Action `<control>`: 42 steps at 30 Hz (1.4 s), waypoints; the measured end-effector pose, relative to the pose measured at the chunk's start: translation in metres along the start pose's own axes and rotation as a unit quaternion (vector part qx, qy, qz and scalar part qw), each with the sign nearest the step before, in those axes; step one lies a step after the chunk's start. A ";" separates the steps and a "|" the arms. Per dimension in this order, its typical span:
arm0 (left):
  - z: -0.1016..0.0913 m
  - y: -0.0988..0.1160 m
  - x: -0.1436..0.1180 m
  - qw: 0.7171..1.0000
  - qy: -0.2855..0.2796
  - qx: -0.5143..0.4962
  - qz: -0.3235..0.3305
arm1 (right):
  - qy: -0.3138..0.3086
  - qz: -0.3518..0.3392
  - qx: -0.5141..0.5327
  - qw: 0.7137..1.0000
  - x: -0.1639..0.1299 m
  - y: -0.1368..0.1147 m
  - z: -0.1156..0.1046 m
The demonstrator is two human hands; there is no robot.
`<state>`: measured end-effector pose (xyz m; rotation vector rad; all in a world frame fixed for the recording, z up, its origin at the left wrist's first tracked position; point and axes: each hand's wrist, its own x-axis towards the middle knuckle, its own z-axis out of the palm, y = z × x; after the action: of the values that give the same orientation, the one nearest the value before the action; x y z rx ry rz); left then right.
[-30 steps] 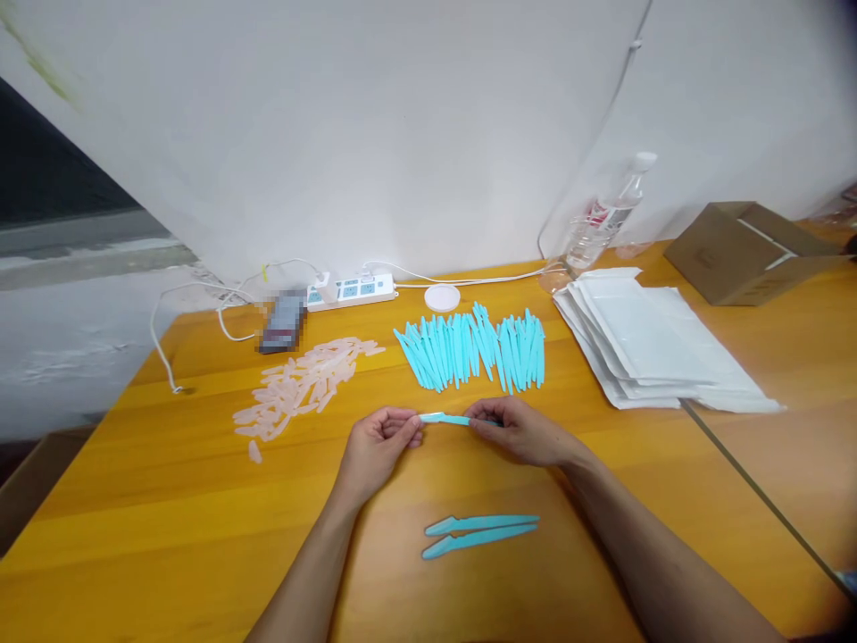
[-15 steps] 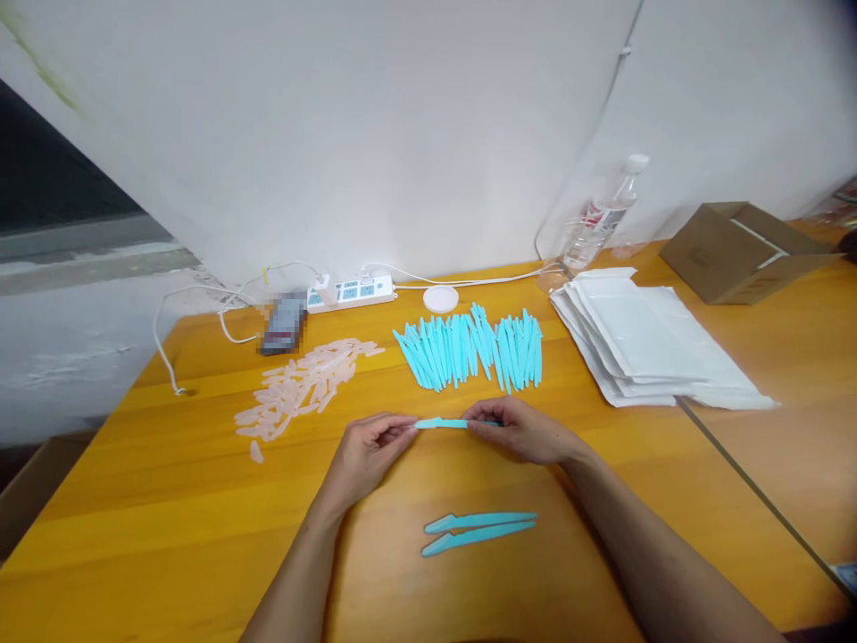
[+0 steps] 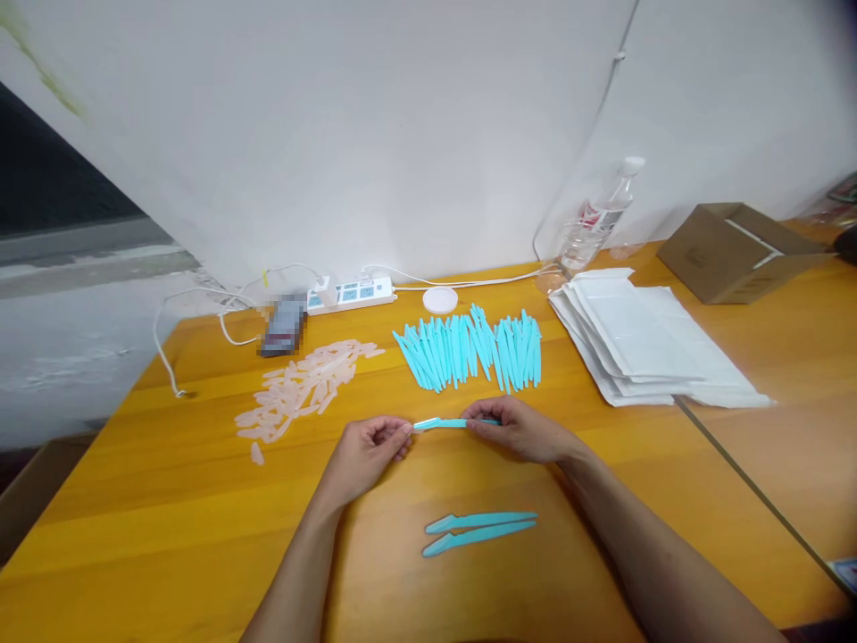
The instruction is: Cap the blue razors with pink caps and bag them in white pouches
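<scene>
My right hand [image 3: 519, 429] pinches the handle end of a slim turquoise razor-like stick [image 3: 443, 423], held level just above the yellow table [image 3: 167, 527]. My left hand [image 3: 367, 446] sits at the stick's other tip, fingers curled together, apparently on a small clear cap; whether it grips the tip is hard to tell. Two more turquoise sticks [image 3: 478, 531] lie side by side in front of my hands. A big fanned pile of turquoise sticks [image 3: 472, 348] lies behind my hands. A heap of pale pink translucent caps [image 3: 301, 388] lies to the left.
A stack of white pouches [image 3: 643, 344] lies at the right, with a brown cardboard box [image 3: 736, 250] and a plastic water bottle [image 3: 599, 219] behind it. A white power strip [image 3: 352, 290], a blurred phone [image 3: 282, 326], a round white lid [image 3: 440, 300] and cables line the wall.
My left hand has slid slightly left and down, away from the stick's tip. The stick and my right hand have stayed almost still.
</scene>
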<state>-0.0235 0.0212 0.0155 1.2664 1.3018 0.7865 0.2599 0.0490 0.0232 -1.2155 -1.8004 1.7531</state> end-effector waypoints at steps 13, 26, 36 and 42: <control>-0.007 0.001 0.000 0.999 0.029 -0.028 -0.023 | 0.012 0.007 -0.004 1.000 -0.004 -0.005 -0.007; 0.010 0.012 -0.013 0.973 -0.149 0.171 0.037 | -0.026 -0.087 -0.159 0.983 -0.008 -0.007 0.005; 0.012 0.027 -0.026 0.911 -0.235 0.330 0.081 | -0.116 -0.048 -0.266 0.956 -0.024 -0.023 0.016; 0.002 0.026 -0.025 0.938 -0.238 0.247 0.061 | 0.083 -0.020 -0.307 0.948 -0.013 -0.018 -0.005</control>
<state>-0.0205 0.0023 0.0465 1.8164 1.0536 0.1989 0.2656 0.0447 0.0454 -1.4757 -2.3253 1.0405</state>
